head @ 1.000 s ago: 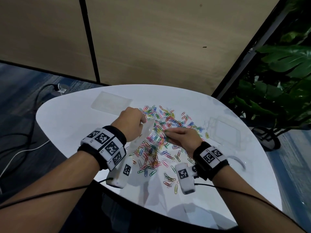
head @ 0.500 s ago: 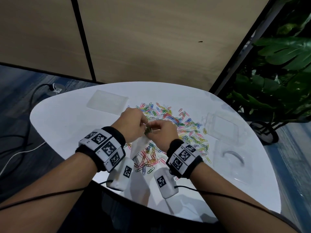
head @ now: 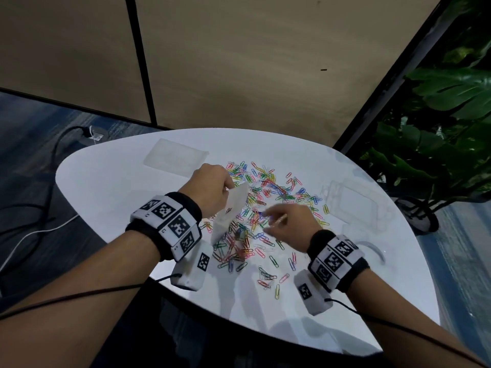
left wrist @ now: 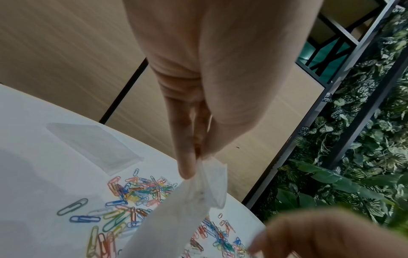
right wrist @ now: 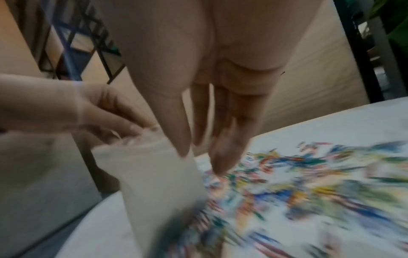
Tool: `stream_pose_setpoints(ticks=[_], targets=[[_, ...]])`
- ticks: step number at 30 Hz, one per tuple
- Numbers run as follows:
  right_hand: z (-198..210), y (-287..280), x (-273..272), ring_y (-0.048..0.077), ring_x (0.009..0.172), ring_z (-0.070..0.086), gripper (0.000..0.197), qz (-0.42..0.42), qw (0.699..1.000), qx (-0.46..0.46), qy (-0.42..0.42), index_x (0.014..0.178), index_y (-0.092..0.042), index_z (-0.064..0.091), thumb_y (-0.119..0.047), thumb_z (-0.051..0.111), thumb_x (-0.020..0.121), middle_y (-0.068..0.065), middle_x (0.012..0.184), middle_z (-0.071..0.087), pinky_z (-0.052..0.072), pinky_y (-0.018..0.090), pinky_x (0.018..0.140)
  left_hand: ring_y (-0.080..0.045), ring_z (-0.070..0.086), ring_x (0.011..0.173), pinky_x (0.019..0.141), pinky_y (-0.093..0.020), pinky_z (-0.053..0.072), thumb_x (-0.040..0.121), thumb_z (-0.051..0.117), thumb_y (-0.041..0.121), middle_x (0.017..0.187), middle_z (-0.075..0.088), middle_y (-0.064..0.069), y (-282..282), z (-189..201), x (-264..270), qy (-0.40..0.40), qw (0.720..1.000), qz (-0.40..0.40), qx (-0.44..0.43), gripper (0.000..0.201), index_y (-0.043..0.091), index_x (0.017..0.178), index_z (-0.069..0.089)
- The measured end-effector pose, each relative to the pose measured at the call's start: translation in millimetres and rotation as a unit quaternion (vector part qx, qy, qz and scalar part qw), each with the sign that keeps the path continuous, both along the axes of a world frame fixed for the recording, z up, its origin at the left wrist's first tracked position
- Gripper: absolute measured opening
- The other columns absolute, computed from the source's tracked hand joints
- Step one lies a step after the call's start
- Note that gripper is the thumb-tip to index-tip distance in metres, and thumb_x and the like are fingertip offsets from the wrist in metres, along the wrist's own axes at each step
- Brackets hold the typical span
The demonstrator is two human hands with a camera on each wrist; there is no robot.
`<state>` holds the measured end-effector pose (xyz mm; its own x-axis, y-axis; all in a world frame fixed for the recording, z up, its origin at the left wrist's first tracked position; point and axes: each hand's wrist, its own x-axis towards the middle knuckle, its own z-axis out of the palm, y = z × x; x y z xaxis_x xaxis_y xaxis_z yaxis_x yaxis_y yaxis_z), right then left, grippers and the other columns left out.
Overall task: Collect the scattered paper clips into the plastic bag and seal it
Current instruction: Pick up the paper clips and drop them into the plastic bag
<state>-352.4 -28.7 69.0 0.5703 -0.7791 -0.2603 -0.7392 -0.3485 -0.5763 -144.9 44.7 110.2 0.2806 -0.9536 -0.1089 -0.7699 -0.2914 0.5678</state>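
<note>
Collecting is the step in hand, judged barely begun. Head view: the left hand pinches the plastic bag by its top edge, hanging just above the white worktop; the right hand, blurred, hovers to its right over the paper clips, too many to count, with a few inside the bag. Two more flat bags lie far left and far right.

Left wrist view: finger and thumb nip the bag's mouth.

Right wrist view: the fingers are spread and empty. Next, I judge, comes pinching up more clips.
</note>
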Motion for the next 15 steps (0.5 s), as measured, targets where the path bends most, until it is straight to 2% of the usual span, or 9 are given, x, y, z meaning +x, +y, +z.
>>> stream_pose_setpoints(ticks=[2, 3, 5, 7, 8, 10, 11, 13, 15], targets=[[-16.1, 7.0, -23.8, 0.007, 0.067, 0.061, 0.061, 0.002, 0.986, 0.054, 0.16, 0.127, -0.021, 0.054, -0.026, 0.083, 0.074, 0.003, 0.111, 0.065, 0.059, 0.029, 0.074, -0.028, 0.067, 0.101, 0.09, -0.033, 0.055, 0.092, 0.056, 0.006, 0.112, 0.073, -0.012, 2.0, 0.6, 0.0, -0.003, 1.0, 0.005, 0.001, 0.032, 0.013, 0.118, 0.075], [-25.7, 12.9, -33.8, 0.01, 0.067, 0.064, 0.073, -0.003, 0.975, 0.084, 0.208, 0.132, -0.021, 0.047, -0.027, 0.085, 0.071, 0.006, 0.116, 0.061, 0.059, 0.029, 0.07, -0.028, 0.067, 0.104, 0.092, -0.034, 0.054, 0.093, 0.056, 0.006, 0.115, 0.072, -0.012, 2.8, 1.1, 0.0, -0.003, 1.0, 0.006, 0.003, 0.033, 0.013, 0.12, 0.074], [-44.9, 26.1, -46.8, 0.017, 0.07, 0.068, 0.088, -0.018, 0.964, 0.129, 0.233, 0.136, -0.02, 0.038, -0.023, 0.089, 0.065, 0.008, 0.117, 0.056, 0.06, 0.029, 0.064, -0.027, 0.066, 0.107, 0.094, -0.034, 0.053, 0.093, 0.056, 0.007, 0.12, 0.07, -0.011, 4.2, 1.3, 0.3, -0.003, 1.0, 0.006, 0.006, 0.034, 0.013, 0.122, 0.072], [-65.6, 37.5, -52.1, 0.019, 0.082, 0.064, 0.094, -0.015, 0.964, 0.116, 0.238, 0.134, -0.021, 0.035, -0.026, 0.091, 0.059, 0.005, 0.113, 0.053, 0.058, 0.031, 0.07, -0.027, 0.065, 0.11, 0.095, -0.034, 0.053, 0.093, 0.055, 0.007, 0.124, 0.069, -0.011, 5.6, 1.1, 1.2, -0.003, 1.0, 0.005, 0.009, 0.035, 0.013, 0.122, 0.072], [-74.5, 42.7, -52.1, 0.018, 0.088, 0.059, 0.093, -0.011, 0.967, 0.095, 0.235, 0.132, -0.022, 0.035, -0.028, 0.091, 0.058, 0.003, 0.112, 0.051, 0.052, 0.029, 0.072, -0.027, 0.065, 0.11, 0.095, -0.034, 0.053, 0.093, 0.055, 0.006, 0.124, 0.069, -0.01, 6.2, 1.2, 1.6, -0.004, 1.0, 0.005, 0.01, 0.035, 0.013, 0.122, 0.072], [-88.7, 48.8, -48.8, 0.016, 0.088, 0.05, 0.084, -0.019, 0.98, 0.062, 0.187, 0.128, -0.024, 0.039, -0.027, 0.088, 0.06, 0.002, 0.108, 0.048, 0.042, 0.023, 0.073, -0.028, 0.065, 0.11, 0.095, -0.034, 0.053, 0.093, 0.054, 0.006, 0.124, 0.069, -0.01, 6.8, 0.9, 2.0, -0.009, 1.0, 0.003, 0.01, 0.035, 0.013, 0.122, 0.072], [-93.7, 49.3, -45.5, 0.015, 0.087, 0.05, 0.077, -0.027, 0.986, 0.052, 0.154, 0.125, -0.025, 0.043, -0.026, 0.086, 0.061, 0.002, 0.106, 0.049, 0.041, 0.021, 0.072, -0.028, 0.065, 0.11, 0.095, -0.035, 0.053, 0.093, 0.054, 0.006, 0.123, 0.069, -0.01, 6.8, 0.4, 1.9, -0.011, 1.0, 0.002, 0.01, 0.035, 0.013, 0.122, 0.072], [-100.0, 46.6, -36.9, 0.013, 0.085, 0.056, 0.067, -0.049, 0.993, 0.045, 0.096, 0.118, -0.026, 0.05, -0.029, 0.085, 0.061, 0.001, 0.103, 0.052, 0.049, 0.023, 0.073, -0.028, 0.064, 0.11, 0.095, -0.035, 0.053, 0.093, 0.054, 0.006, 0.123, 0.069, -0.01, 6.4, -0.1, 1.9, -0.014, 1.0, 0.001, 0.011, 0.035, 0.013, 0.122, 0.072], [-103.0, 40.8, -28.5, 0.015, 0.084, 0.063, 0.065, -0.075, 0.995, 0.043, 0.057, 0.116, -0.027, 0.054, -0.031, 0.087, 0.06, 0.001, 0.106, 0.053, 0.057, 0.03, 0.079, -0.027, 0.064, 0.111, 0.095, -0.035, 0.052, 0.094, 0.054, 0.007, 0.124, 0.069, -0.01, 5.8, -0.5, 2.1, -0.017, 1.0, 0.0, 0.013, 0.034, 0.013, 0.122, 0.072]])
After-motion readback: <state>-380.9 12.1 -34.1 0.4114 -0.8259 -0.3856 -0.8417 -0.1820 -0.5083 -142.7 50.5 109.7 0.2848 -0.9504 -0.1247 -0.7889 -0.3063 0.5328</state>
